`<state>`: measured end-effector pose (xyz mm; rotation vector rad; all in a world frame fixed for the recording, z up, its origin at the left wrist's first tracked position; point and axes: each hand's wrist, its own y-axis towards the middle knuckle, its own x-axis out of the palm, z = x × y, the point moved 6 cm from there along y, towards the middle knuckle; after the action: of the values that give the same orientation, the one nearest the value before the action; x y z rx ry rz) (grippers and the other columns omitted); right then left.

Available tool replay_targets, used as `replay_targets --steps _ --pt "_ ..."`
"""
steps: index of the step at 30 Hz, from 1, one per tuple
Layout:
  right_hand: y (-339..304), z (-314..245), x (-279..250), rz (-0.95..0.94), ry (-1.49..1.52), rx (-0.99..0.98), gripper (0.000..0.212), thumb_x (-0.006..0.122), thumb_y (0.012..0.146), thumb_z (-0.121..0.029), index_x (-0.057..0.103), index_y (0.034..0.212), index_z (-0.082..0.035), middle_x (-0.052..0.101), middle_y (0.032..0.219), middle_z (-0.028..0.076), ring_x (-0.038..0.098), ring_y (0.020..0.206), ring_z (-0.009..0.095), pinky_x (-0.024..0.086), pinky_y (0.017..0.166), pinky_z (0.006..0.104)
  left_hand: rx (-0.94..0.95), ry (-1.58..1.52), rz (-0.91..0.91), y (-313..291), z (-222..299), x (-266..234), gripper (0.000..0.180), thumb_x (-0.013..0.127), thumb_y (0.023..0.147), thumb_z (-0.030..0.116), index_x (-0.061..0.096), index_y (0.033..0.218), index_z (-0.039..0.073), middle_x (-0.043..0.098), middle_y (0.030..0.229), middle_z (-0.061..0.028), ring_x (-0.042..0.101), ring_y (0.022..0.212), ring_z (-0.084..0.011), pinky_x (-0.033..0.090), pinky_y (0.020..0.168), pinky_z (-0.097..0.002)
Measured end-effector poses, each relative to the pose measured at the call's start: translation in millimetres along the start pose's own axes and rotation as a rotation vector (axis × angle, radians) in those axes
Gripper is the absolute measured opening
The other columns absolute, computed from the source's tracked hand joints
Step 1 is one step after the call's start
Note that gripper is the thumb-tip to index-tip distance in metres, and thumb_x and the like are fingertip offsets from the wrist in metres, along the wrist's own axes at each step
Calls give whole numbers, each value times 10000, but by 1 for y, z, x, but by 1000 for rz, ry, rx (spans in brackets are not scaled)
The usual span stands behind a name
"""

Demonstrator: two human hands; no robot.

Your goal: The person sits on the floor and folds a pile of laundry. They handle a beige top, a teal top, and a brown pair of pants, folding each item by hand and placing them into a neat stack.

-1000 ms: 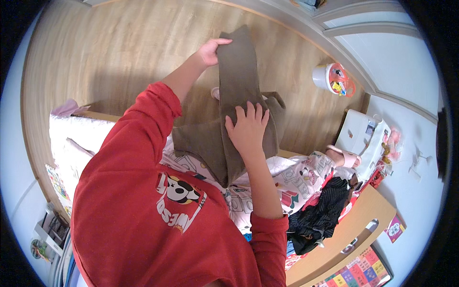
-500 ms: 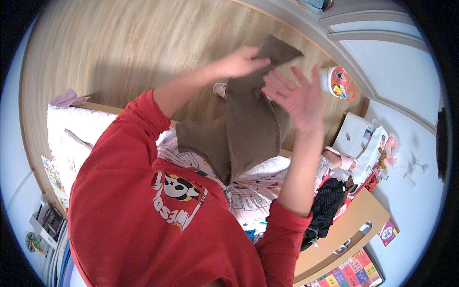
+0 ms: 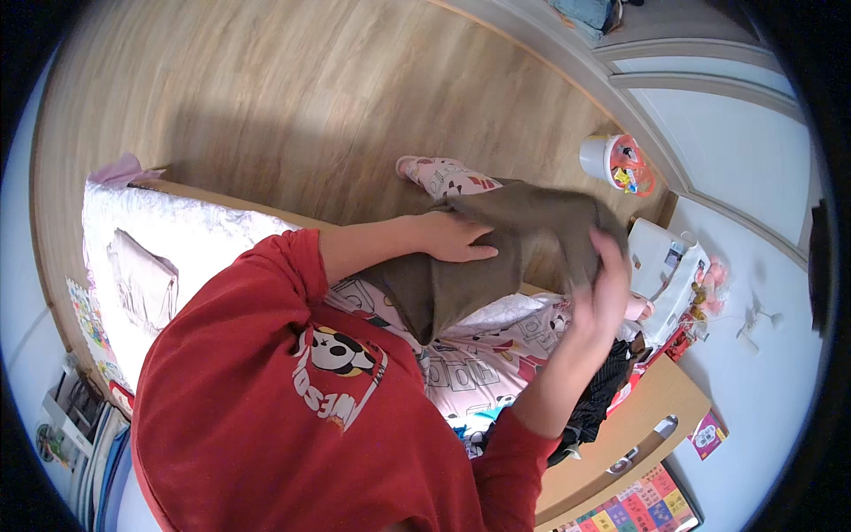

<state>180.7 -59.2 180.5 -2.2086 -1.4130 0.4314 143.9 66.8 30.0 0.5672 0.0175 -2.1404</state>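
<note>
A brown cloth garment (image 3: 452,284) lies across my lap, with a long part of it lifted to the right in a loop. My left hand (image 3: 454,238) is closed on the upper middle of the cloth, its fingertips pointing right and partly hidden by folds. At the loop's right end my right hand (image 3: 603,288), smeared by motion, has its fingers curled on the cloth edge. Under the garment show pink printed trousers (image 3: 470,377) on my legs.
On the white bedding (image 3: 199,222) at the left lies a folded pale garment (image 3: 142,279). Dark striped clothing (image 3: 598,399) is heaped beside a wooden board (image 3: 643,426) with a slot. A white bucket (image 3: 598,160) stands on the wood floor (image 3: 292,97) by the wall.
My left hand has come down and nearer with the cloth. My right hand, spread and apart before, has moved right and down and taken the garment's edge, which now stretches rightward.
</note>
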Motion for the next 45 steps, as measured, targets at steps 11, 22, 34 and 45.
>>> replay_targets --steps 11,22,34,45 --pt "-109 112 -152 608 -264 131 445 509 692 -40 484 1127 53 547 1048 138 542 927 257 422 841 330 -88 104 70 -20 46 -1 437 497 786 245 500 1179 55 469 1237 -167 391 1187 -335 251 1022 -456" --pt "-95 127 -157 528 -126 212 413 550 712 -38 480 1100 84 546 1047 158 546 921 273 439 809 368 -261 -20 11 -48 28 -13 419 560 754 248 522 1094 6 499 1146 -212 434 1106 -360 285 988 -430" --pt "-94 146 -146 308 -80 263 384 531 794 -32 476 1162 62 524 1143 142 527 1019 250 441 859 360 -247 -210 414 -55 7 -88 223 534 745 -2 568 964 21 562 1046 -155 516 1012 -314 410 879 -367" --pt "-78 192 -159 263 142 260 364 581 860 -223 522 1117 28 571 1045 94 559 886 192 455 756 301 -110 231 -86 16 34 -18 417 521 843 223 460 1220 55 393 1306 -162 310 1257 -327 211 1044 -468"
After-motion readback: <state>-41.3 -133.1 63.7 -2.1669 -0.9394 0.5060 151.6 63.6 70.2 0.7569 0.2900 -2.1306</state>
